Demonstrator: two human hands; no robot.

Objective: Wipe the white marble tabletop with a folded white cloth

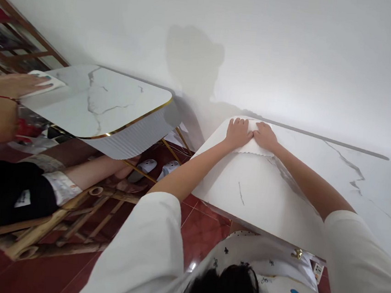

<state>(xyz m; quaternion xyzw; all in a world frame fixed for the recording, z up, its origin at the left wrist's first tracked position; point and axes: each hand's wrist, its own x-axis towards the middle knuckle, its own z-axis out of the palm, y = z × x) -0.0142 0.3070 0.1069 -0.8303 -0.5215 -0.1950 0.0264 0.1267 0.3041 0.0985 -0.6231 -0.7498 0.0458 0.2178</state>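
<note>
My left hand point(239, 134) and my right hand point(264, 135) rest side by side on a white wipe point(252, 148) with a wavy near edge, their thumbs nearly touching. Fingers of both hands are bent over its far part, holding it against the tabletop. Beneath it is a white marble-patterned table point(223, 179) with rounded corners, close to the wall. Whether the wipe is cloth or paper I cannot tell.
At left, another person's hand point(25, 85) presses a white cloth point(45, 85) on a second marble-patterned table point(116, 104) with gold trim. That person sits on a bamboo seat point(53, 218). White slippers point(147, 165) lie on the red tiled floor point(205, 225). A pale wall point(294, 50) stands behind.
</note>
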